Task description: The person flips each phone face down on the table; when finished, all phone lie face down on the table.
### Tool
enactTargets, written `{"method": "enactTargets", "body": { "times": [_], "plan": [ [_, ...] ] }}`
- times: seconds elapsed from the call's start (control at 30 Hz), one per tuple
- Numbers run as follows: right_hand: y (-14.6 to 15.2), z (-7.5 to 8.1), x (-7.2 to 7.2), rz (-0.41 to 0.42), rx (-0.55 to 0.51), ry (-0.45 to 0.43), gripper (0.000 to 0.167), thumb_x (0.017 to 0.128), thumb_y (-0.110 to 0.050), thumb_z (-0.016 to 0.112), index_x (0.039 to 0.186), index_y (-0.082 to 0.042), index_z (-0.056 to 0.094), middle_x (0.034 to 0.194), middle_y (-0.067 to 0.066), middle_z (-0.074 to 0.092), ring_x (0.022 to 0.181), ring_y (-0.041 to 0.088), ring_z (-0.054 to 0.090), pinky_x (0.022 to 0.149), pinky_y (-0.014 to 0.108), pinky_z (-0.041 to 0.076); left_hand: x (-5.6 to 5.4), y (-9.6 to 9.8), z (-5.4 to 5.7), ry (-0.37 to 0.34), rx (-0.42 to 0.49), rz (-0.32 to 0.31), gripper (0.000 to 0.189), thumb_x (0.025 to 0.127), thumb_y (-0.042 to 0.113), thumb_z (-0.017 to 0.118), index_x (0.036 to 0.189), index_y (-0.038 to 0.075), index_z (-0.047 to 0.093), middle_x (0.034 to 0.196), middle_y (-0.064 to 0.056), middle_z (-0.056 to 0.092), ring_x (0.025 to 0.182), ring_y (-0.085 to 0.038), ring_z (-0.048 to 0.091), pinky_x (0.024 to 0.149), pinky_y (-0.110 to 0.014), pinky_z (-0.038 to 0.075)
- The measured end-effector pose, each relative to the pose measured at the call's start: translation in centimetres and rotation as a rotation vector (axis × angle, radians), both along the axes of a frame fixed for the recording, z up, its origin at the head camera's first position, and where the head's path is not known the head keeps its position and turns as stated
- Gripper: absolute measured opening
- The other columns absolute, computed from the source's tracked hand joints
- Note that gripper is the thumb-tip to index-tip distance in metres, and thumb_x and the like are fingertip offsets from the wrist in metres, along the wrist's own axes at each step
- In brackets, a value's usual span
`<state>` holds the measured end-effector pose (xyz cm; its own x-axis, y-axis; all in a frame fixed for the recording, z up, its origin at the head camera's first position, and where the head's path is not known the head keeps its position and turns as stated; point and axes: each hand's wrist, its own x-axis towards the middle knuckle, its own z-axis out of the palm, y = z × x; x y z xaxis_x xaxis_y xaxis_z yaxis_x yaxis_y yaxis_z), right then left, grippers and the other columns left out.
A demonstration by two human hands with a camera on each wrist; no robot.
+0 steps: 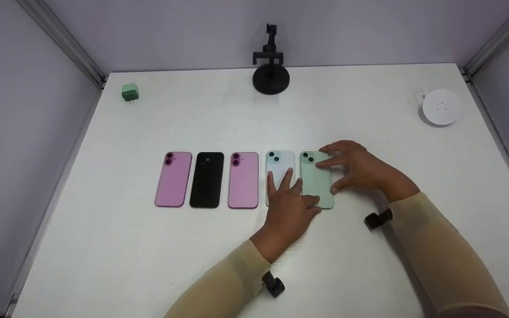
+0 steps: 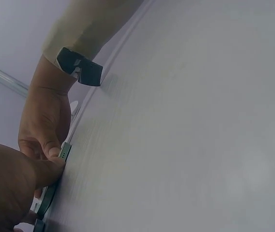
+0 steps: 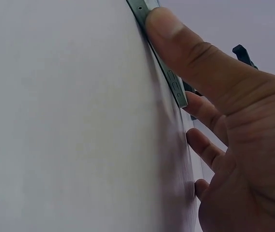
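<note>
Fingers spread, my left hand [image 1: 285, 212] lies over the light blue phone [image 1: 286, 158] and the lower left part of the green phone [image 1: 316, 181]. Its thumb [image 2: 50, 171] is at the green phone's bottom edge in the left wrist view. From the other side my right hand [image 1: 360, 170] reaches to the same phone. Its thumb [image 3: 176, 38] presses the long side edge near the buttons, and a fingertip is at the top corner. Both phones lie backs up, cameras at the far end; my left fingers hide much of the light blue one.
Left of these, a pink phone [image 1: 244, 185], a black phone [image 1: 207, 181] and another pink phone [image 1: 174, 183] complete the row. Farther back stand a black stand [image 1: 271, 80], a green plug adapter [image 1: 130, 92] and a white round device [image 1: 441, 107]. Walls border the table.
</note>
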<state>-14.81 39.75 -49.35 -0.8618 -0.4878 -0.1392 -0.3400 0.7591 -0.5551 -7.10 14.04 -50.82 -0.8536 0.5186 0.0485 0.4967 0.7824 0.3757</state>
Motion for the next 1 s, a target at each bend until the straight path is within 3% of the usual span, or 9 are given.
{"method": "enactTargets", "body": {
  "times": [0.87, 1.0],
  "plan": [
    [0.55, -0.48, -0.4, -0.02, -0.045, -0.055, 0.076, 0.074, -0.028, 0.101, 0.145, -0.019, 0.073, 0.17, 0.009, 0.049, 0.162, 0.04, 0.032, 0.132, 0.062, 0.027, -0.87, 0.55, -0.45, 0.004, 0.006, -0.002, 0.029, 0.103, 0.046, 0.074, 0.127, 0.034, 0.084, 0.152, -0.014, 0.067, 0.162, -0.041, 0.038, 0.13, -0.075, 0.016],
    [0.53, -0.6, -0.05, -0.034, -0.039, -0.077, 0.081, 0.079, -0.03, 0.099, 0.153, -0.02, 0.066, 0.173, 0.009, 0.045, 0.164, 0.04, 0.029, 0.133, 0.065, 0.025, -1.02, -0.05, -0.47, -0.019, 0.032, -0.022, 0.036, 0.104, 0.048, 0.072, 0.134, 0.031, 0.08, 0.154, -0.014, 0.066, 0.162, -0.042, 0.037, 0.132, -0.072, 0.017]
  ]
}}
